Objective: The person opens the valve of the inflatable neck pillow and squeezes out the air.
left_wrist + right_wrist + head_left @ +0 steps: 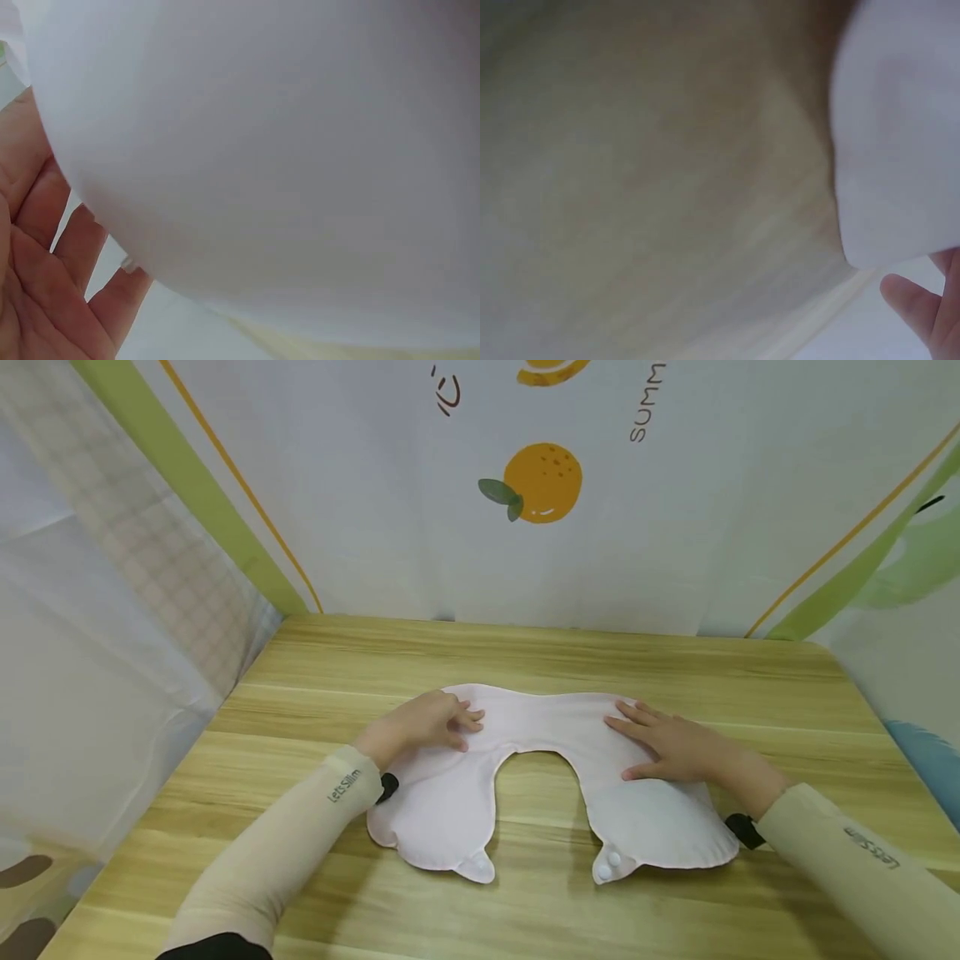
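Note:
A pale pink U-shaped neck pillow (543, 720) lies on the wooden table, its opening toward the near edge. Each lower end carries a small tab; round white snaps show on the right tab (606, 865). My left hand (429, 720) rests at the pillow's upper left, fingers loosely bent over the fabric. Across the upper right side spreads my right hand (678, 747), its fingers apart on the cloth. Pale fabric (247, 150) fills most of the left wrist view, beside the relaxed left fingers. Only a few right fingers (911, 300) show below the pillow's edge in the right wrist view.
The light wood-grain table (315, 693) extends around the pillow. Behind it hangs a white curtain (375, 510) printed with oranges and lettering, and more cloth hangs at the left and right. Cream sleeves cover both forearms, with a black wrist device (744, 831) near the right cuff.

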Demonstrator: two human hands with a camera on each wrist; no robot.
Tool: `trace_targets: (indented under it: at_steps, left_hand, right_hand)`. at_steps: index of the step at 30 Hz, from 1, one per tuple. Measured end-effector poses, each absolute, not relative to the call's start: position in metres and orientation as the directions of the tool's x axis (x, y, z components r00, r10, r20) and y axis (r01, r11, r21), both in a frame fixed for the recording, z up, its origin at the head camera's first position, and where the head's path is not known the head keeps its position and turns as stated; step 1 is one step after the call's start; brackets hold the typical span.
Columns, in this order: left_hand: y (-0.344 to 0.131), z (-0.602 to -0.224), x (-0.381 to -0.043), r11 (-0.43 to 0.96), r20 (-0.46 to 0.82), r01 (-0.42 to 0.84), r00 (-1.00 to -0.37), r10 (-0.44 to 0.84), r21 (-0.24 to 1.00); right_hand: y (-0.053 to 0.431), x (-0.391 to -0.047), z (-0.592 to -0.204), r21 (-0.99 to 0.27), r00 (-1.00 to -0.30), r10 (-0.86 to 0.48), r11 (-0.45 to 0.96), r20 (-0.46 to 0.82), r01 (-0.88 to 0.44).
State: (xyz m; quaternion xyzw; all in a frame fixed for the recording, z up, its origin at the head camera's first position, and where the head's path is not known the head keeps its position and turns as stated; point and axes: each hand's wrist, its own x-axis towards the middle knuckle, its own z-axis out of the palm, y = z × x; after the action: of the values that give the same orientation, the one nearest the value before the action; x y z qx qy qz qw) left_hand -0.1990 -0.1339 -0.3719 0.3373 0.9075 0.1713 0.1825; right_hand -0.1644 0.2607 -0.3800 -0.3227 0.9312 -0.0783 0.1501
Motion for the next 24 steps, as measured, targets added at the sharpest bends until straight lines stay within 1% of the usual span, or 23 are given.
trace_targets:
  at_steps: [7,10,12,14,17,19,21,24]
  left_hand:
    - [-0.141,-0.368,-0.196,0.72,-0.209,0.549,-0.714,0.668,0.425]
    - [-0.139,-0.368,-0.199,0.695,-0.161,0.614,-0.695,0.701,0.375]
    - [-0.136,-0.367,-0.201,0.664,-0.119,0.668,-0.67,0.733,0.336]
    - [-0.132,-0.368,-0.204,0.635,-0.089,0.709,-0.643,0.761,0.307]
    - [-0.124,-0.368,-0.206,0.609,-0.09,0.733,-0.614,0.784,0.305]
    - [-0.119,-0.369,-0.206,0.609,-0.109,0.73,-0.609,0.786,0.31]
    - [-0.116,-0.37,-0.207,0.613,-0.128,0.73,-0.606,0.785,0.302]
    - [-0.12,-0.372,-0.207,0.65,-0.17,0.702,-0.631,0.757,0.291]
  right_hand:
    - [0.263,-0.164,-0.38,-0.26,-0.742,-0.634,0.771,-0.218,-0.582]
    - [0.267,-0.165,-0.379,-0.254,-0.738,-0.649,0.757,-0.187,-0.601]
    - [0.268,-0.166,-0.38,-0.253,-0.732,-0.665,0.741,-0.149,-0.622]
    - [0.267,-0.168,-0.379,-0.273,-0.718,-0.688,0.714,-0.106,-0.645]
    - [0.258,-0.169,-0.379,-0.325,-0.691,-0.72,0.671,-0.068,-0.667]
    - [0.25,-0.17,-0.378,-0.349,-0.674,-0.734,0.654,-0.079,-0.671]
    - [0.242,-0.169,-0.378,-0.344,-0.662,-0.74,0.657,-0.121,-0.671]
    - [0.235,-0.167,-0.378,-0.333,-0.644,-0.743,0.663,-0.182,-0.67]
